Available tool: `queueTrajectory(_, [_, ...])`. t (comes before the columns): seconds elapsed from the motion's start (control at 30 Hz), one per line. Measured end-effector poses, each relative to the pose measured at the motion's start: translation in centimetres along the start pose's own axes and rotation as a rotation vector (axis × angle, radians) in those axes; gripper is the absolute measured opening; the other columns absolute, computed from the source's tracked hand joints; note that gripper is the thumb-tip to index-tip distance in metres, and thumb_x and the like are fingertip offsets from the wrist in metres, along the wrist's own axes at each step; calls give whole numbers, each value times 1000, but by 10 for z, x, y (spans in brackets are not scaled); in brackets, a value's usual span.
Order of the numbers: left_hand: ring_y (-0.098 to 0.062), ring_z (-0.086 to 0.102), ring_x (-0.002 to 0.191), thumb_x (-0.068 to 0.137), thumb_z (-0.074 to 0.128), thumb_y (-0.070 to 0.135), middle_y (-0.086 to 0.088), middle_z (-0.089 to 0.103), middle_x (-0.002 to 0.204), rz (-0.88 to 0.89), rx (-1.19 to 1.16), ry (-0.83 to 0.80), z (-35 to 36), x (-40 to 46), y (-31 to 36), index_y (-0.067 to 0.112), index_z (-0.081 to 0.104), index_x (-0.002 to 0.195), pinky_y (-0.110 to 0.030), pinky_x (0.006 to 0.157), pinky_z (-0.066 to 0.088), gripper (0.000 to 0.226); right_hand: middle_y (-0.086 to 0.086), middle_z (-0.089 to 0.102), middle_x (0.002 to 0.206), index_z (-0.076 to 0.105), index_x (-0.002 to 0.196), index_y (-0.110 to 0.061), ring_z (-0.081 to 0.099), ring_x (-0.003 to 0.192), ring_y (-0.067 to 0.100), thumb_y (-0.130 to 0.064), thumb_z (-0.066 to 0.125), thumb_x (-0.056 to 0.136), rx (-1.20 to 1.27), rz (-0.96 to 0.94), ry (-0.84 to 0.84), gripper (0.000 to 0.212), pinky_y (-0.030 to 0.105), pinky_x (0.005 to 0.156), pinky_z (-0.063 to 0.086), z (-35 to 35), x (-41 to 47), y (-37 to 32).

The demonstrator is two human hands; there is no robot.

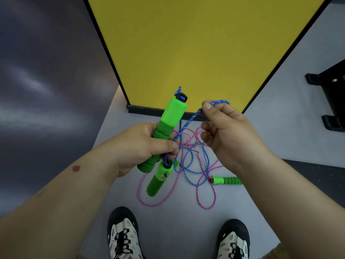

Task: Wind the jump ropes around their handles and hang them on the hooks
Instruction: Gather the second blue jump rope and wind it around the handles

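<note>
Blue rope point(188, 124), speckled white, pinched by right hand point(229, 131); left hand point(141, 146) grips seemingly two green handles point(168, 118).

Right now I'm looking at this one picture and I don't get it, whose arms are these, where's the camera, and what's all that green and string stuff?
There is no machine here. The single picture comes from a camera worn on a person's head, looking down past their own arms to their shoes on the grey floor.

The left hand grips two green jump-rope handles together. The right hand pinches a loop of the blue rope that runs from those handles, apparently about to wind it around them.

On the floor below lie the rest of the blue rope and a pink rope, loosely tangled. A third green handle lies on the floor, at the end of the pink rope. Behind stands a yellow panel. No hooks are in view.
</note>
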State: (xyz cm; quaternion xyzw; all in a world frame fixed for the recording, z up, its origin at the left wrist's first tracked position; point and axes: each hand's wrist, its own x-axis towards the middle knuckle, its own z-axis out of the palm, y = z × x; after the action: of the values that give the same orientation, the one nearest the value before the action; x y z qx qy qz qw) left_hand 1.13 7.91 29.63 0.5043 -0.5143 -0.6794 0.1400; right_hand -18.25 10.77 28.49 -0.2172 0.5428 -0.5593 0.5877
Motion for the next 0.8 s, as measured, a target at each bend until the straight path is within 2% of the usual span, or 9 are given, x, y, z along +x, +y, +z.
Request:
queueTrajectory(0.1, [-15,67,71,90,67,0,-6,72,78,11,-24,-1,1,0,0,3,65,100,-17,59,52,11,-7,64,78,66,82,-22,54,63,9,-21,71,91,-51,62,-111,10,25,59,45,3,-2,5])
queueTrajectory(0.2, [-14,68,70,90,67,1,-6,72,78,25,-26,-5,0,1,0,4,68,98,-17,58,52,8,-4,64,76,72,90,-20,55,62,8,-16,70,91,-216,72,-233,5,25,60,43,7,-6,14])
queueTrajectory(0.3, [-14,67,71,90,67,1,-5,72,77,28,-4,-12,0,0,1,8,70,93,-18,58,52,8,-2,66,73,72,99,-13,54,62,8,-12,70,91,-334,20,-276,8,25,58,42,7,-7,19])
queueTrajectory(0.37, [-15,67,74,90,68,3,-6,72,80,25,-3,-2,0,0,0,7,70,97,-19,60,52,8,1,67,76,71,98,-10,55,62,9,-12,70,91,-400,-64,-275,7,26,58,43,7,-7,17])
queueTrajectory(0.43, [-18,68,78,90,69,4,-9,73,84,15,-10,19,-1,2,-1,4,69,104,-24,66,52,14,5,68,78,68,94,-11,59,65,13,-13,68,94,-500,-182,-261,2,33,61,48,6,-7,15])
queueTrajectory(0.53, [-22,68,85,86,74,8,-18,76,95,-5,24,58,-2,4,-3,6,71,107,-34,78,50,21,7,73,85,57,96,-8,70,78,25,-19,59,100,-637,-296,-234,11,47,73,58,6,-7,16])
queueTrajectory(0.63, [-20,66,80,84,75,8,-15,72,89,-25,-2,63,-3,6,-4,6,71,108,-25,65,53,24,9,74,88,51,99,-8,73,84,26,-21,53,103,-617,-291,-225,14,53,75,59,7,-9,18])
queueTrajectory(0.73, [-20,67,80,85,75,8,-11,72,93,-40,-40,71,-3,6,-4,11,71,111,-29,65,55,26,13,73,92,50,100,-7,73,87,29,-21,50,104,-548,-259,-215,14,48,74,62,9,-9,18])
queueTrajectory(0.8, [-16,69,77,88,71,3,-11,74,95,-42,-70,82,-4,6,-4,12,71,112,-26,61,55,26,15,71,92,50,98,-10,74,84,27,-21,48,105,-416,-178,-206,13,45,74,63,10,-9,17])
